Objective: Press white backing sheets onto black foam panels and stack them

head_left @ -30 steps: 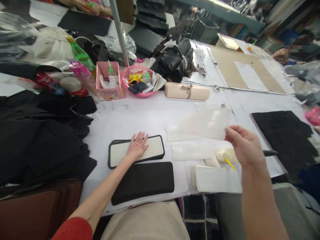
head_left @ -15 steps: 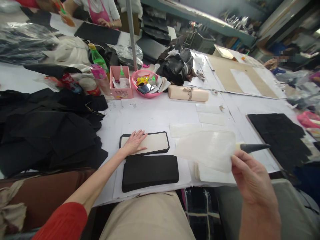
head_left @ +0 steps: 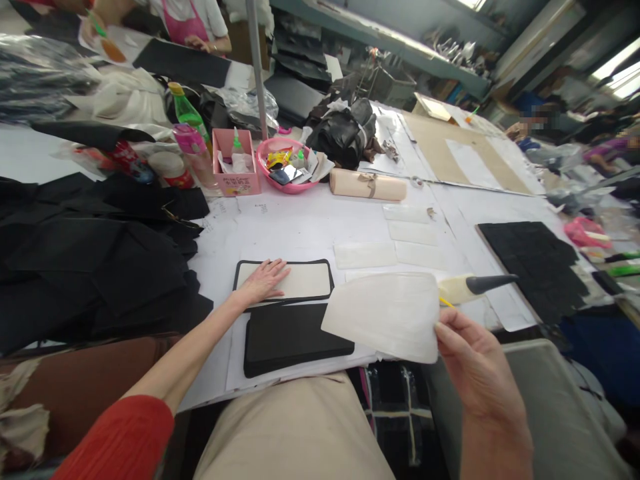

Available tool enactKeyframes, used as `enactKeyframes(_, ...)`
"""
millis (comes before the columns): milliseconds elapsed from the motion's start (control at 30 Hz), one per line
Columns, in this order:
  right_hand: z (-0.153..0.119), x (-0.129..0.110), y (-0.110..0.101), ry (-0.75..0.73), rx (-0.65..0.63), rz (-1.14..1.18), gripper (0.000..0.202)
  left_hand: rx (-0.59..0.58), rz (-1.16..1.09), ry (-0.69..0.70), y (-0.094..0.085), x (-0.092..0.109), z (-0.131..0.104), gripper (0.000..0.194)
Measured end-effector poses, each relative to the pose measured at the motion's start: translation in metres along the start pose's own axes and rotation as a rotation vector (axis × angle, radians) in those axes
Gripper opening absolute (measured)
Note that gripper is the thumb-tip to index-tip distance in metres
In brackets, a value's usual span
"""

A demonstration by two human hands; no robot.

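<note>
My left hand [head_left: 265,280] lies flat, fingers apart, on a cream panel [head_left: 307,280] with a black rounded border. Just nearer to me is a stack of black rectangular pieces [head_left: 295,340]. My right hand [head_left: 470,353] pinches the right edge of a thin, whitish translucent sheet [head_left: 385,313], held above the table and covering the stack's right end. Past that sheet lies a tool with a dark tapered handle [head_left: 490,283] and a pale, wide end. Several translucent strips [head_left: 365,255] rest flat beyond the sheet.
Black cut pieces [head_left: 90,260] are heaped at the left. A pink box [head_left: 236,163], a pink basket [head_left: 287,183] and a tied beige roll [head_left: 367,185] stand at the back. Another black stack [head_left: 533,267] sits right. A co-worker in a pink apron [head_left: 183,23] is across the table.
My right hand has brought the translucent sheet left and nearer to me, over the right end of the black stack. My left hand stays on the cream panel. The view has shifted slightly.
</note>
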State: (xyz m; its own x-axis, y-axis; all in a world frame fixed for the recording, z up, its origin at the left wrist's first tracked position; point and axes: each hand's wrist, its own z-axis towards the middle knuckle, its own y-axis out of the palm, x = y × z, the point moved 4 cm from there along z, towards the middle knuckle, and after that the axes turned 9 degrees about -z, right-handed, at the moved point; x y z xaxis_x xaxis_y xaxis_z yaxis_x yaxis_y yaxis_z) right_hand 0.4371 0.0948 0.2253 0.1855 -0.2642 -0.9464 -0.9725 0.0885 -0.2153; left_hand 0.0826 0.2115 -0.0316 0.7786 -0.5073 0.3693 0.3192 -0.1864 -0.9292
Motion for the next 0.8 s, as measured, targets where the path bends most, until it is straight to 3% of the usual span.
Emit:
enactKeyframes(133,-0.007,0.002,0.008,0.062,-0.051,0.093,0.024,0.191,-0.219,0.008,-0.004,0.045,-0.015,0.038)
enactKeyframes(267,-0.011,0.004,0.012,0.101,-0.085,0.175,0.024,0.270,-0.538,-0.014,0.012,0.095,-0.028,0.030)
enactKeyframes(367,-0.010,0.006,0.015,0.108,-0.104,0.235,0.020,0.335,-0.750,-0.115,0.024,0.116,-0.031,0.029)
enactKeyframes(567,-0.010,0.019,0.016,0.128,-0.082,0.311,0.013,0.491,-1.114,-0.220,0.026,0.128,-0.043,0.015)
enactKeyframes(800,-0.008,0.040,0.013,0.137,-0.024,0.373,0.017,0.644,-1.223,-0.323,0.019,0.123,-0.068,0.020)
